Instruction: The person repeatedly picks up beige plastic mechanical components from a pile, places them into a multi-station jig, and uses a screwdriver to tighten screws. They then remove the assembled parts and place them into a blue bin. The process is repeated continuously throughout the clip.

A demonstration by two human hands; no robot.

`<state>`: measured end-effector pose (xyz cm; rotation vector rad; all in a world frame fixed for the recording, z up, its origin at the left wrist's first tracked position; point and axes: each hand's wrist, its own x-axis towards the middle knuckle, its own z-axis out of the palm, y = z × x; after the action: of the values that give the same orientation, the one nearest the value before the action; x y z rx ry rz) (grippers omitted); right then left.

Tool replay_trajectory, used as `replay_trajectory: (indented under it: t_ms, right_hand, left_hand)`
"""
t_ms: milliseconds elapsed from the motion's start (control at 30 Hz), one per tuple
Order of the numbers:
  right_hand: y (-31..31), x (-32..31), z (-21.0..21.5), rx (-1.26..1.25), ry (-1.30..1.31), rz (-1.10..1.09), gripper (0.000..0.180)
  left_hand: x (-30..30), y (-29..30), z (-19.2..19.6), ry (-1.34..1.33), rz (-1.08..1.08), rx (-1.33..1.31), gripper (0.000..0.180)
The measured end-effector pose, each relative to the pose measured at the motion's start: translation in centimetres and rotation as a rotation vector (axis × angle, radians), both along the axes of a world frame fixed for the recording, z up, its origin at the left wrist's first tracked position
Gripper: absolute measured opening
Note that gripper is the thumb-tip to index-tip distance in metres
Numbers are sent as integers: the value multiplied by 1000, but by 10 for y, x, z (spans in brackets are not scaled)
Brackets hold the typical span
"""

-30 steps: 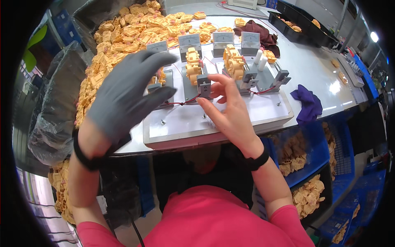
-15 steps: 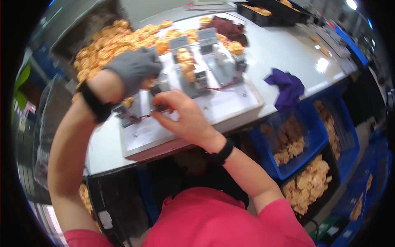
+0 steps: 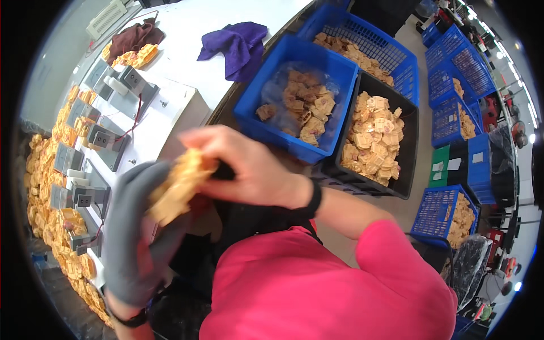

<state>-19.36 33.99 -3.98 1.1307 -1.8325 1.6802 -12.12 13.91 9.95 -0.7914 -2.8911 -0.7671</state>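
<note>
Both hands clamp a stack of yellow parts [image 3: 180, 184]: gloved left hand [image 3: 133, 238], bare right hand [image 3: 243, 167]. Blue bin [image 3: 272, 85] at 1 o'clock approx. half full; probably much left.

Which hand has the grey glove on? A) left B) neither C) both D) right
A: the left hand wears a grey glove, while the right hand is bare with a black wristband; both are closed on a stack of yellow parts.
</note>
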Motion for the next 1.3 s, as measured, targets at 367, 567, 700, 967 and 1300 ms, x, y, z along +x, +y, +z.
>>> replay_trajectory:
  t_ms: [367, 567, 700, 967, 1300]
  right_hand:
    - [371, 28, -195, 980, -738, -1126, 40]
    - [259, -60, -109, 505, -484, -745, 21]
    - [68, -79, 11, 468, -242, -447, 10]
    - [-110, -72, 63, 774, 153, 94, 15]
    - [-115, -65, 52, 783, -6, 83, 14]
  left_hand:
    - [75, -83, -25, 271, 440, 128, 49]
    - [142, -121, -80, 390, 979, 205, 34]
    - [120, -124, -106, 458, 1011, 107, 27]
    - [124, -125, -115, 414, 1087, 133, 22]
    - [130, -122, -106, 331, 1126, 96, 26]
